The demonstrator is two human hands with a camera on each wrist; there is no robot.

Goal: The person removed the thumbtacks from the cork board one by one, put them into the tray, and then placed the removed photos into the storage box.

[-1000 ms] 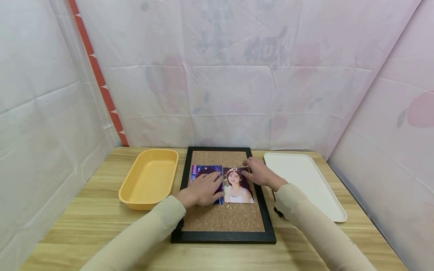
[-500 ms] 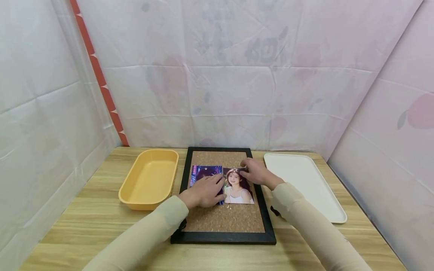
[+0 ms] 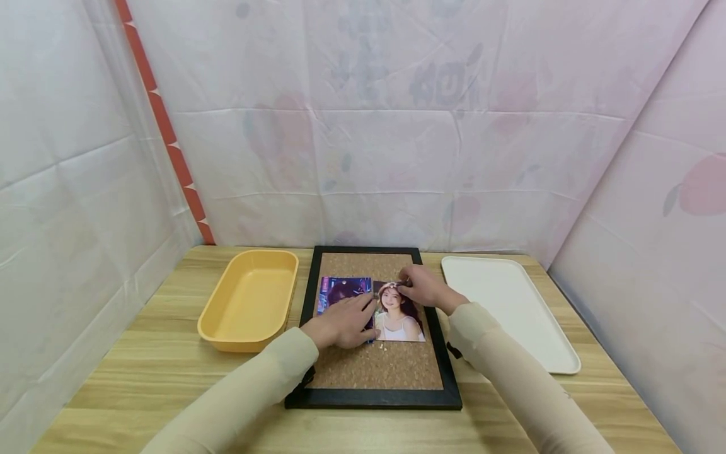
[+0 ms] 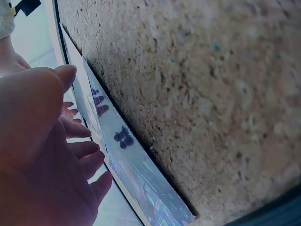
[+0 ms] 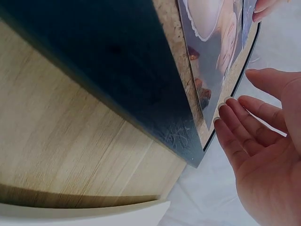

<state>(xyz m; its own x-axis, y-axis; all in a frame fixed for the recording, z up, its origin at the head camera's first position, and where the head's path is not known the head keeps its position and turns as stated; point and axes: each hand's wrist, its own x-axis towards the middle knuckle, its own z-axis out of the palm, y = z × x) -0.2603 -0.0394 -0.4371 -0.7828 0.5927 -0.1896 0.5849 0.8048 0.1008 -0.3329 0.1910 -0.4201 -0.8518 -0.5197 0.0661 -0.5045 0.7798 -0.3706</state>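
Observation:
On the cork board with a black frame lie two pictures side by side. My left hand lies over the purple-blue poster card, fingers reaching to its right edge, where it meets a portrait photo. In the left wrist view the left fingers look loosely extended, holding nothing. At the photo's upper right my right hand touches or hovers near its top edge; contact is hard to tell. The right wrist view shows those fingers extended, thumb apart, nothing gripped. A small round spot marks the card's top.
Left of the board stands a yellow plastic tray; to the right is a white flat tray. All rest on a wooden table. Small pale bits lie below the pictures. White printed cloth hangs behind and at both sides.
My right hand has shifted slightly left along the photo's top edge. The left hand has slid a little right and down over the card. The pictures look unmoved.

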